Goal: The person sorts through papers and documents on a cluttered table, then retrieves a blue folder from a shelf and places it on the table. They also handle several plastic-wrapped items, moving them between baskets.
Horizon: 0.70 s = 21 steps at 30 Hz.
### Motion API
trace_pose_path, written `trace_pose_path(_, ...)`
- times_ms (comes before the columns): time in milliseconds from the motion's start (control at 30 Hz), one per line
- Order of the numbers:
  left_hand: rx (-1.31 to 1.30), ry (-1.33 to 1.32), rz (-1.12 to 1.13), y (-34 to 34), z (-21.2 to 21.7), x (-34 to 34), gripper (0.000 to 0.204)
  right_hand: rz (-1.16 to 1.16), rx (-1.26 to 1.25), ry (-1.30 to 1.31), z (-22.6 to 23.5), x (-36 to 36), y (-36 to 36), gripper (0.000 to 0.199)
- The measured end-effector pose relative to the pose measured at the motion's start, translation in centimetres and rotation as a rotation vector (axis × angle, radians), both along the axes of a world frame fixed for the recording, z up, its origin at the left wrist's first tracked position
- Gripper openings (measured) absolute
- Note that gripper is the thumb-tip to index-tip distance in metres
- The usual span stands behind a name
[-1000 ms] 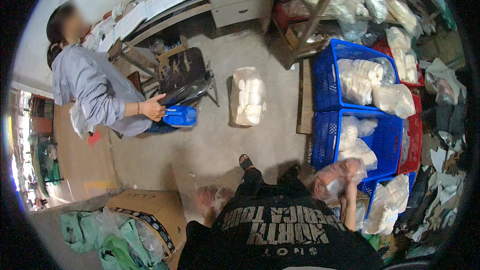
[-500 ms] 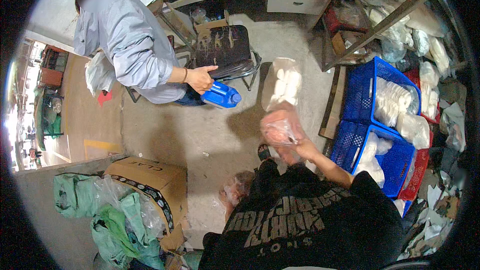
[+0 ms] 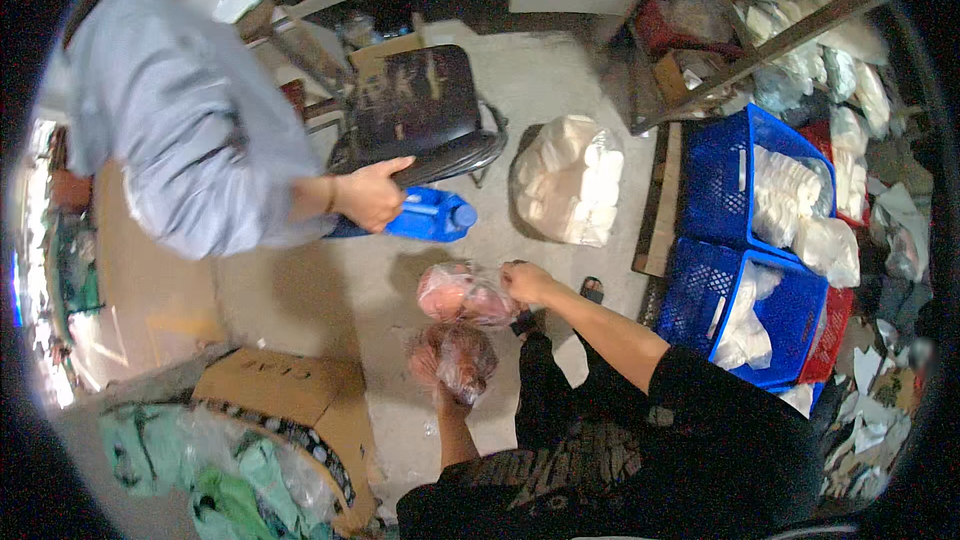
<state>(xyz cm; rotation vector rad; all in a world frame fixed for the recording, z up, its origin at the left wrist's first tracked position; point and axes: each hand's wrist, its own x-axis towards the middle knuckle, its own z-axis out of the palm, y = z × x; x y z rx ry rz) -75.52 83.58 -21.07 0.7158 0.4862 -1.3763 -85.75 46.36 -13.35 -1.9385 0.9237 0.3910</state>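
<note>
My right hand (image 3: 526, 283) is closed on the gathered end of a clear plastic bag (image 3: 462, 292) with pinkish-orange contents, which I cannot make out. Just nearer to me, a second clear bag (image 3: 452, 358) with reddish contents rests against my left hand (image 3: 455, 398), which seems to grip it from below; its fingers are mostly hidden. The two bags are side by side, touching or nearly so, above the floor. Beyond them, a large clear bag of white pieces (image 3: 570, 180) stands on the floor.
A co-worker's hand (image 3: 372, 192) holds a blue jug (image 3: 432, 215) at the left, beside a black chair (image 3: 415, 105). Blue crates (image 3: 715, 175) with bagged white goods line the right. A cardboard box (image 3: 285, 385) and green sacks (image 3: 150, 445) lie at the lower left.
My right hand has swung left with its bag, away from the bag of white pieces. My left hand has moved forward with the other bag. The co-worker's arm and jug have shifted left.
</note>
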Motion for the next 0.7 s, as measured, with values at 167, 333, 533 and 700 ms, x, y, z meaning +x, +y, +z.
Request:
trace_pose_path(167,0.235,-0.111,-0.031,-4.1,-15.0,4.4,0.068,-0.075,-0.144,0.091,-8.5,-11.2,-6.6,0.033)
trace_pose_path(333,0.813,-0.361,-0.175,-2.9,-24.0,7.0,0.060,-0.415,-0.356,0.444,-18.1,-18.7,-16.2,0.077)
trace_pose_path(533,0.843,-0.420,-0.122,-2.6,-24.4,5.3,0.052,-0.395,-0.451,0.548,-26.4,-16.0,-20.9,0.062)
trace_pose_path(700,0.959,-0.993,-0.376,-6.5,-23.1,7.3,0.051,-0.385,-0.272,0.440,-27.7,-17.4,-21.1,0.027)
